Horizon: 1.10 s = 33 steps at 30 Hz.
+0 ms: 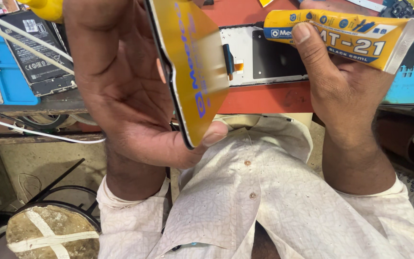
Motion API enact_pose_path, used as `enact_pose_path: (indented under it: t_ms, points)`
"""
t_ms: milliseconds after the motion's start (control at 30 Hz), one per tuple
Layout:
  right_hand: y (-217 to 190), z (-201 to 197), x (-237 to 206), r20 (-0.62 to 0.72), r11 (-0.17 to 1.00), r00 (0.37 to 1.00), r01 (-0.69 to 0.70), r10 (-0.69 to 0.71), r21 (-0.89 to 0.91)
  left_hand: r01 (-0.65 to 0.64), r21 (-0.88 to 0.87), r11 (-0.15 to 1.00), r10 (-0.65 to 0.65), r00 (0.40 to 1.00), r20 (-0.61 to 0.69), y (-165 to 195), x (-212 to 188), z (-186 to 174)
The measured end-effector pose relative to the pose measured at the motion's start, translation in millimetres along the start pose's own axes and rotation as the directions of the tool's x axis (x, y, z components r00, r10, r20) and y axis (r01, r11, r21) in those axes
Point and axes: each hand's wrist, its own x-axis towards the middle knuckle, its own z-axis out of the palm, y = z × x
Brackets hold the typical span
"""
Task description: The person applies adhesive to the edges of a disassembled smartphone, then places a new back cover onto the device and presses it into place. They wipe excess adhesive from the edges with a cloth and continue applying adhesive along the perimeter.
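Holding up, nearest the lens, a thin yellow film-covered panel [190,72], flat, glossy, dark-edged, tilted edge-on; left hand [120,91] clenching it, thumb pressing its lower corner. Gripping in the right hand [341,81] a yellow glue tube [346,36], crimped end pointing right. Lying beyond on the red desk [264,98]: a phone frame [264,57], with open space around it.

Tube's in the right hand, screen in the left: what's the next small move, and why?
Probably bring the right hand with its yellow adhesive tube across to the phone screen panel in the left hand. The tube sits apart from the panel, over the phone frame on the red mat.
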Motion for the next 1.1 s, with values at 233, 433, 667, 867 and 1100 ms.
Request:
enact_pose_path:
  t_ms: [233,433,667,867,1100]
  points:
    - [7.3,-5.2,-2.9,0.022,0.999,0.999,0.035,-0.035,0.005,0.038,0.022,0.999,-0.037,0.998,-0.048,3.1,-5.1,2.8]
    - [15.9,-11.5,-5.3,0.057,0.992,0.991,0.122,-0.12,-0.035,0.008,0.038,0.999,-0.007,1.0,-0.028,0.6,0.3,2.9]
    - [19.4,-16.1,-8.0,0.072,0.983,0.984,0.17,-0.164,-0.076,-0.056,0.038,0.998,0.057,0.998,-0.016,-2.6,3.6,4.4]
    - [21.0,-17.0,-10.0,0.055,0.977,0.984,0.177,-0.172,-0.114,-0.042,0.014,0.999,0.042,0.999,-0.029,-4.1,0.6,4.5]
    - [24.8,-19.1,-10.6,0.046,0.983,0.986,0.161,-0.157,-0.086,-0.123,0.006,0.992,0.123,0.992,0.039,-13.2,9.9,-1.5]
